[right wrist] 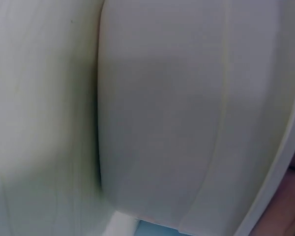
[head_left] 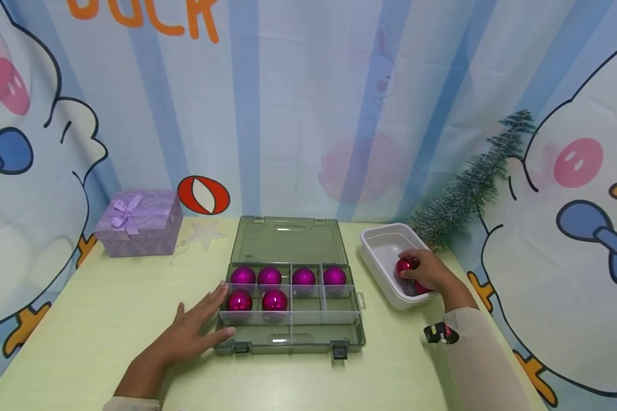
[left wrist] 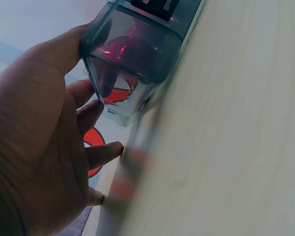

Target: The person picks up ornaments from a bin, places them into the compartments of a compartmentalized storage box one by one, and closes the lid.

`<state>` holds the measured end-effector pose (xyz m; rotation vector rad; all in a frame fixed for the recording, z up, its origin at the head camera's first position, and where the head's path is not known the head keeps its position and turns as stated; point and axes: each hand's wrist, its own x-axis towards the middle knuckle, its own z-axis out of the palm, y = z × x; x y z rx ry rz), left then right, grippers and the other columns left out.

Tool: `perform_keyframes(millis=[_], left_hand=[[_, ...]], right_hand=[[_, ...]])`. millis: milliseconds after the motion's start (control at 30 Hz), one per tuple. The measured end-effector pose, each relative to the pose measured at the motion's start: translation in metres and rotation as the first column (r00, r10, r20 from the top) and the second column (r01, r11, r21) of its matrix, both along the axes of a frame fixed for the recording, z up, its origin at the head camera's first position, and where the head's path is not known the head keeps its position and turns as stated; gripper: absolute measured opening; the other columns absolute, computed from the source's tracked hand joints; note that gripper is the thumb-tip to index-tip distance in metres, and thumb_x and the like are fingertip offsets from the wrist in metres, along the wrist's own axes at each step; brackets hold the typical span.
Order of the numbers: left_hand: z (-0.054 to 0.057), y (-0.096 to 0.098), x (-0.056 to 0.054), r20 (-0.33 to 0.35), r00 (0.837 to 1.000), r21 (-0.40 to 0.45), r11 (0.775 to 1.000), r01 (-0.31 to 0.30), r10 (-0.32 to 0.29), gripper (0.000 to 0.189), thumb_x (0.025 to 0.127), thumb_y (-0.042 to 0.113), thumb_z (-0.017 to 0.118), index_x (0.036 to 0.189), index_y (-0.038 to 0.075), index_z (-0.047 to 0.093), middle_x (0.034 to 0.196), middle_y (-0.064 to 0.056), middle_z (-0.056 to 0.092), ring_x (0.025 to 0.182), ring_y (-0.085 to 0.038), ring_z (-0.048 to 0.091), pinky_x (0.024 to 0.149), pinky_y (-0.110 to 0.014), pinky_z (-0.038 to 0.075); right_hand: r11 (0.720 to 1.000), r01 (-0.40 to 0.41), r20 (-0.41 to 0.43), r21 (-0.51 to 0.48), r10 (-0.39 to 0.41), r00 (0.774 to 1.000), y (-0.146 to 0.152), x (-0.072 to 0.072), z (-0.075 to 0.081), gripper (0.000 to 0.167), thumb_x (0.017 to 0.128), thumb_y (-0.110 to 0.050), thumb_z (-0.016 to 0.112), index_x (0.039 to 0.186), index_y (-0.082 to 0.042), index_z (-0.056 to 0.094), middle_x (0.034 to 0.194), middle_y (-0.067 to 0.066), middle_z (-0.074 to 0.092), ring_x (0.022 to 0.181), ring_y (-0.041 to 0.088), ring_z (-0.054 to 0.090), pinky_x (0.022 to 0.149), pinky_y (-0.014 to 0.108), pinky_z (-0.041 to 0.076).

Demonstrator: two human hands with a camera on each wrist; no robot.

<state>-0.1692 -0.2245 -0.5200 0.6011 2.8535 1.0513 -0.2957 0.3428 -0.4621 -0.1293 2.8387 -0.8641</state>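
A green-tinted clear compartment box (head_left: 327, 332) stands with its lid (head_left: 288, 242) raised at the back. Several glittery magenta Christmas balls (head_left: 303, 277) fill its back row; two shiny magenta balls (head_left: 275, 300) sit in the left part of the middle row. My left hand (head_left: 185, 334) touches the box's left side with spread, fairly straight fingers, seen close up in the left wrist view. Inside the white plastic tub (head_left: 385, 285), my right hand (head_left: 428, 270) pinches a shiny red Christmas ball (head_left: 403, 266). Another red ball (head_left: 421, 287) lies partly hidden beneath that hand.
A purple gift box (head_left: 141, 222) with a bow and a pale star ornament (head_left: 205, 234) are at the back left. A small artificial pine tree (head_left: 468, 188) leans behind the tub. Printed curtain hangs along the table's back edge.
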Motion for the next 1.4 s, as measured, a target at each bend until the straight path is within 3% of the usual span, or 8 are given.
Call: perform_keyframes(millis=[333, 500, 667, 767, 900, 1033, 1200, 1400], left_hand=[[0.001, 0.000, 0.000, 0.004, 1.000, -0.003, 1.000, -0.002, 0.002, 0.092, 0.101, 0.052, 0.073, 0.174, 0.018, 0.031, 0.182, -0.012, 0.028, 0.165, -0.050, 0.030, 0.113, -0.097, 0.001], [0.000, 0.000, 0.000, -0.001, 1.000, -0.001, 1.000, -0.002, 0.002, 0.091, 0.101, 0.052, 0.074, 0.174, 0.018, 0.031, 0.182, -0.011, 0.028, 0.165, -0.050, 0.030, 0.113, -0.097, 0.001], [-0.002, 0.000, 0.000, 0.005, 1.000, 0.001, 1.000, -0.003, 0.003, 0.091, 0.101, 0.052, 0.073, 0.174, 0.018, 0.031, 0.182, -0.012, 0.028, 0.165, -0.051, 0.029, 0.113, -0.097, 0.000], [-0.003, 0.000, 0.000, 0.009, 1.000, 0.001, 1.000, -0.003, 0.003, 0.091, 0.101, 0.052, 0.073, 0.174, 0.018, 0.030, 0.182, -0.012, 0.027, 0.165, -0.050, 0.029, 0.113, -0.097, -0.001], [-0.005, 0.000, -0.001, 0.011, 1.000, 0.001, 1.000, -0.002, 0.002, 0.091, 0.102, 0.052, 0.072, 0.175, 0.019, 0.029, 0.182, -0.012, 0.026, 0.166, -0.050, 0.028, 0.114, -0.096, -0.002], [-0.004, -0.001, -0.001, 0.010, 1.000, 0.000, 1.000, -0.001, 0.001, 0.091, 0.102, 0.052, 0.072, 0.175, 0.020, 0.028, 0.182, -0.011, 0.026, 0.165, -0.050, 0.028, 0.113, -0.097, -0.001], [-0.004, 0.000, -0.001, 0.007, 1.000, 0.004, 1.000, 0.001, -0.001, 0.091, 0.102, 0.052, 0.072, 0.175, 0.019, 0.029, 0.182, -0.012, 0.027, 0.165, -0.050, 0.029, 0.113, -0.097, -0.001], [-0.005, 0.000, -0.001, 0.008, 1.000, 0.008, 1.000, 0.000, 0.000, 0.090, 0.102, 0.051, 0.072, 0.174, 0.017, 0.029, 0.182, -0.013, 0.027, 0.165, -0.050, 0.029, 0.114, -0.097, -0.002]], right_hand=[[0.992, 0.008, -0.067, -0.125, -0.016, 0.998, -0.001, 0.007, 0.003, 0.056, 0.106, -0.014, 0.073, 0.158, -0.001, 0.055, 0.153, 0.033, 0.059, 0.139, 0.053, 0.059, 0.108, 0.061, 0.059], [0.973, 0.040, -0.148, -0.226, -0.075, 0.986, -0.005, 0.013, 0.002, 0.055, 0.108, -0.017, 0.072, 0.159, -0.004, 0.054, 0.154, 0.031, 0.060, 0.142, 0.052, 0.059, 0.110, 0.063, 0.058], [0.922, 0.111, -0.165, -0.371, -0.183, 0.969, -0.010, 0.019, 0.001, 0.059, 0.108, -0.023, 0.073, 0.161, -0.007, 0.052, 0.159, 0.028, 0.057, 0.148, 0.049, 0.055, 0.124, 0.063, 0.046], [0.887, 0.143, -0.172, -0.440, -0.240, 0.955, -0.014, 0.022, 0.002, 0.062, 0.108, -0.029, 0.071, 0.163, -0.009, 0.050, 0.161, 0.025, 0.056, 0.150, 0.044, 0.054, 0.125, 0.058, 0.045], [0.852, 0.146, -0.217, -0.503, -0.288, 0.933, -0.021, 0.027, 0.005, 0.061, 0.109, -0.035, 0.069, 0.162, -0.010, 0.051, 0.162, 0.020, 0.057, 0.149, 0.036, 0.057, 0.118, 0.031, 0.054], [0.817, 0.144, -0.236, -0.559, -0.324, 0.916, -0.029, 0.032, 0.008, 0.058, 0.109, -0.034, 0.070, 0.160, -0.010, 0.054, 0.158, 0.017, 0.060, 0.141, 0.022, 0.063, 0.100, 0.006, 0.052], [0.752, 0.117, -0.221, -0.648, -0.333, 0.916, -0.041, 0.039, 0.010, 0.053, 0.108, -0.024, 0.072, 0.155, -0.004, 0.056, 0.146, 0.010, 0.065, 0.117, -0.007, 0.064, 0.095, 0.006, 0.054], [0.687, 0.050, -0.199, -0.725, -0.279, 0.939, -0.055, 0.045, 0.009, 0.050, 0.107, -0.013, 0.071, 0.151, 0.002, 0.053, 0.135, -0.010, 0.059, 0.117, -0.008, 0.066, 0.097, 0.010, 0.057]])
